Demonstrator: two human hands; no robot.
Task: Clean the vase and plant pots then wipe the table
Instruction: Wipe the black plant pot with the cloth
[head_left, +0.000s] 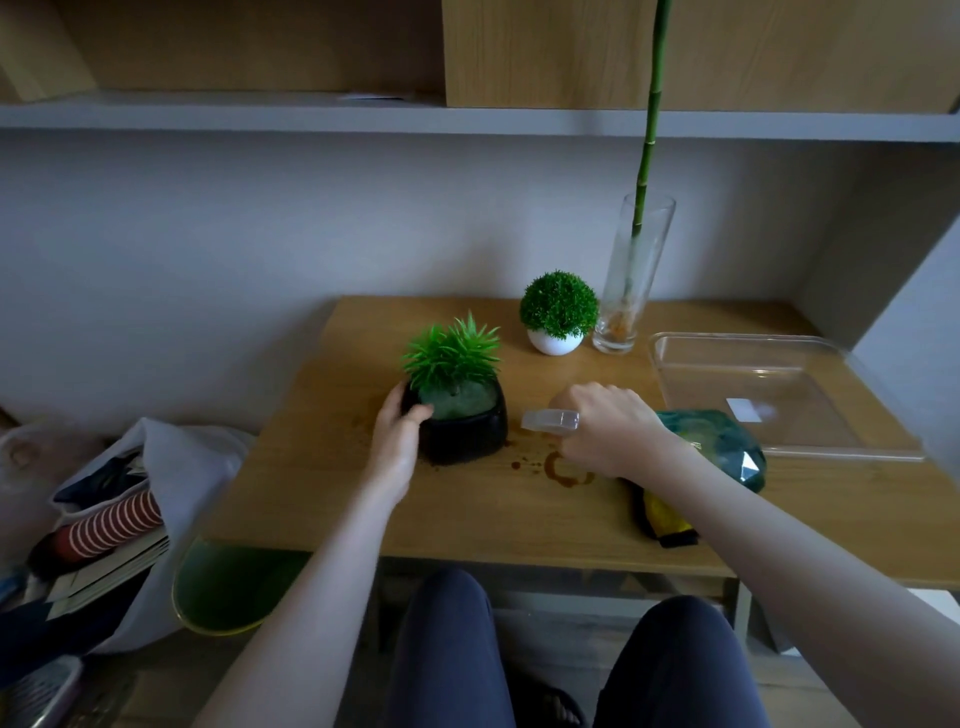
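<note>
A black plant pot (467, 431) with a spiky green plant stands at the middle of the wooden table (467, 514). My left hand (397, 439) grips its left side, thumb over the rim. To its right, my right hand (605, 431) holds a clear spray bottle (550, 420) with the nozzle pointing left at the pot. Brown stains (563, 467) mark the table below that hand. A white round pot (555, 342) with a green ball plant and a tall glass vase (631, 280) holding a bamboo stem stand at the back.
A clear plastic tray (769, 395) lies at the right. A green and yellow cloth (727, 457) sits under my right forearm. A white bag (156, 493) with books and clothes stands on the floor at the left. A shelf runs overhead.
</note>
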